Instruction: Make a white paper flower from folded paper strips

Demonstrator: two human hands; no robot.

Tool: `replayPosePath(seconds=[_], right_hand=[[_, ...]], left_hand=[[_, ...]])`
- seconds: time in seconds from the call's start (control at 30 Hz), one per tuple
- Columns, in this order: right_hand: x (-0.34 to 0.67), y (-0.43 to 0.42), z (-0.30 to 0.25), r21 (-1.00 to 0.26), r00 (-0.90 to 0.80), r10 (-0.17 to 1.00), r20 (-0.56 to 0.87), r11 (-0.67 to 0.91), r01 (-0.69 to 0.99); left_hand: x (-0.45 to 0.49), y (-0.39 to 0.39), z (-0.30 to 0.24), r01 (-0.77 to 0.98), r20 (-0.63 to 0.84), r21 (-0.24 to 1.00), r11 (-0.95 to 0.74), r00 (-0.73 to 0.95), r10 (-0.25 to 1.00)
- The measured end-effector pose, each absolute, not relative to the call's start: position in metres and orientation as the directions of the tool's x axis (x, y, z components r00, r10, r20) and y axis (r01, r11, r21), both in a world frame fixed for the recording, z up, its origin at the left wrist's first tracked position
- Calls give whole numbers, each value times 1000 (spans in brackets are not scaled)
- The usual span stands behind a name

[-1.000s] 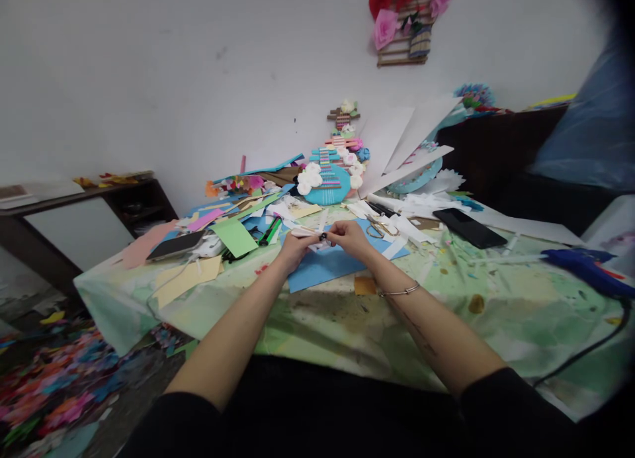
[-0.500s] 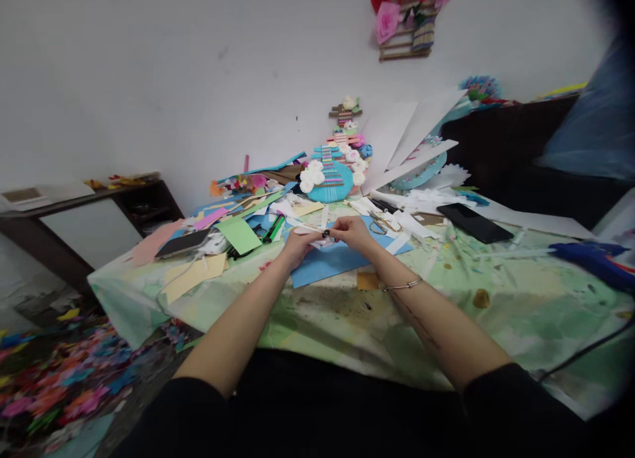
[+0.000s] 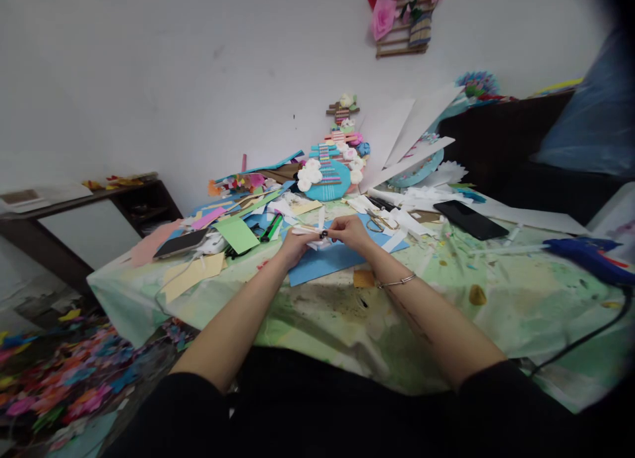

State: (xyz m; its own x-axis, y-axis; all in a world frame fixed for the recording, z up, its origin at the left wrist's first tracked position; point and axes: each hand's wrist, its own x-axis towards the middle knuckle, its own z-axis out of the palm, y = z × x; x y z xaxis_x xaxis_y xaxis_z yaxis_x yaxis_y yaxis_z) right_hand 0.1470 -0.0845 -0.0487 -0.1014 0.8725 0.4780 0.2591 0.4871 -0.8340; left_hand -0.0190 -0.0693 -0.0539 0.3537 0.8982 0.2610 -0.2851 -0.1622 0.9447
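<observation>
My left hand (image 3: 296, 245) is closed on white paper strips (image 3: 306, 231), which stick out past its thumb and fingers. The fingertips of my right hand (image 3: 348, 232) pinch close to the left thumb, at the end of the same white strips. What exactly lies between the right fingers is too small to make out. Both hands are above a blue paper sheet (image 3: 325, 263) near the table's middle. Just right of the right hand lie scissors (image 3: 376, 224) with gold-coloured handles.
Left of the hands are a green marker (image 3: 271, 227), a green paper (image 3: 237, 235) and a phone (image 3: 180, 243). To the right lie a black phone (image 3: 470, 220) and a blue glue gun (image 3: 588, 256) with a cord. Paper-flower decorations (image 3: 327, 180) stand against the wall.
The view has shifted slightly, bringing more of the glue gun into sight. Both hands stay together over the blue sheet, still on the white strips.
</observation>
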Motion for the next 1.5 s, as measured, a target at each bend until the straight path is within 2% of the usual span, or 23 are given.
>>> replayPosePath(seconds=[0.23, 0.4, 0.57, 0.73, 1.23, 1.5], right_hand=[[146, -79, -52, -804, -80, 884, 461, 455, 382], [143, -84, -49, -716, -34, 882, 469, 402, 571], [141, -90, -44, -658, 2, 886, 463, 343, 670], [141, -91, -43, -657, 42, 890, 455, 303, 691], [138, -95, -43, -631, 94, 843, 530, 318, 708], [139, -95, -43, -639, 89, 847, 525, 323, 698]], left_hand=[[-20, -68, -56, -288, 238, 948, -135, 359, 902], [-20, -68, -57, -241, 261, 954, -181, 360, 896], [-21, -67, -58, -174, 282, 958, -230, 402, 871], [-21, -67, -59, -139, 301, 954, -267, 429, 852], [-18, -75, -52, -236, 229, 962, -137, 425, 876], [-18, -74, -53, -240, 233, 961, -138, 434, 870]])
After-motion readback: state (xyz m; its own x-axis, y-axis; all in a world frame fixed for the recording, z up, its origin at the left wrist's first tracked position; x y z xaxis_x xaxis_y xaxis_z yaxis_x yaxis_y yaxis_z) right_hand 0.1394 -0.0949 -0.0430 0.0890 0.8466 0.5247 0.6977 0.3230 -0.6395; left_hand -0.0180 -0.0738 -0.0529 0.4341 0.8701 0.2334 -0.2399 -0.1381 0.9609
